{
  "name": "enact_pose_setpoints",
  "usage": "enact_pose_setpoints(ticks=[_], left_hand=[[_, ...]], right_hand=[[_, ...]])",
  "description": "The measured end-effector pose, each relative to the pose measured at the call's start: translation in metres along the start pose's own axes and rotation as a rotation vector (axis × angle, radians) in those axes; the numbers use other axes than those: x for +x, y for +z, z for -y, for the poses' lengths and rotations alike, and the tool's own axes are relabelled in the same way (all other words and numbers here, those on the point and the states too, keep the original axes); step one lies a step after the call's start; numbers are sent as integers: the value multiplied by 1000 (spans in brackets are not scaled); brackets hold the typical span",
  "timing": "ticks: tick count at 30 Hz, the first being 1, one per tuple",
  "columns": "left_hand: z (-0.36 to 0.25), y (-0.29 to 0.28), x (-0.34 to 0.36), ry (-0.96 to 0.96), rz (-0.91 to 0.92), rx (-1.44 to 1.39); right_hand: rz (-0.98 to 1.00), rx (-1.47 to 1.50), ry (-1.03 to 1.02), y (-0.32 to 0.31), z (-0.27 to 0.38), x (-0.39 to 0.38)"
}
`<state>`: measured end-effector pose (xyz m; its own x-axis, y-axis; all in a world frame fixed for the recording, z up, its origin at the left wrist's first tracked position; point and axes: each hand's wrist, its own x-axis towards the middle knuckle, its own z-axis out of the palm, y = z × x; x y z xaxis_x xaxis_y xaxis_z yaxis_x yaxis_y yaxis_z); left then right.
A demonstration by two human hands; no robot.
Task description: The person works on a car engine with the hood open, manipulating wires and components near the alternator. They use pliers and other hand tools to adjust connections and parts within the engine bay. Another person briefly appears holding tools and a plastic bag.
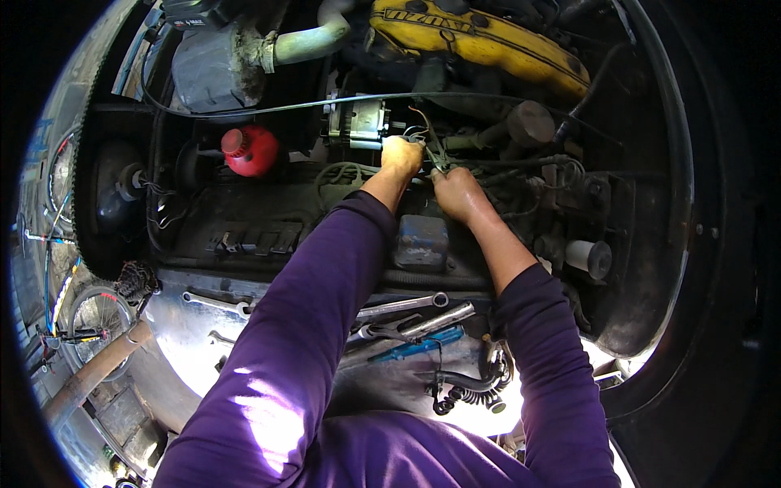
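Observation:
Both arms, in purple sleeves, reach into an engine bay. My left hand (402,158) is closed in a pinch on thin wires (420,124) beside a silver alternator (363,120). Just to its right, my right hand (457,195) is closed round a pair of metal pliers (437,153). The jaws point up toward the wires, close to my left fingertips; what they touch is too small to tell. My right fingers hide most of the plier handles.
A yellow valve cover (480,41) lies at the far side, and a red round container (250,151) at the left. A black cable (309,103) crosses the bay. On the near ledge rest a wrench (403,305), a blue screwdriver (419,344) and a coiled cord (476,395).

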<state>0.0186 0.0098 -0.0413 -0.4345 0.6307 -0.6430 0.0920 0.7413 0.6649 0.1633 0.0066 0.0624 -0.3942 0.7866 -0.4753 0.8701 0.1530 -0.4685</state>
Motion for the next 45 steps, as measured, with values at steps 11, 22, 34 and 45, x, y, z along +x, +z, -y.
enact_pose_setpoints(ticks=[11, 22, 34, 45], left_hand=[[-12, -17, -34, 337, 11, 252], [-17, -20, -44, 413, -46, 605], [-29, -22, -58, 452, -103, 899], [-24, -21, -48, 477, -18, 958]], right_hand=[[300, 698, 535, -28, -24, 11], [37, 441, 366, -30, -53, 29], [-81, 155, 22, -69, -8, -36], [110, 38, -483, -52, 20, -351]])
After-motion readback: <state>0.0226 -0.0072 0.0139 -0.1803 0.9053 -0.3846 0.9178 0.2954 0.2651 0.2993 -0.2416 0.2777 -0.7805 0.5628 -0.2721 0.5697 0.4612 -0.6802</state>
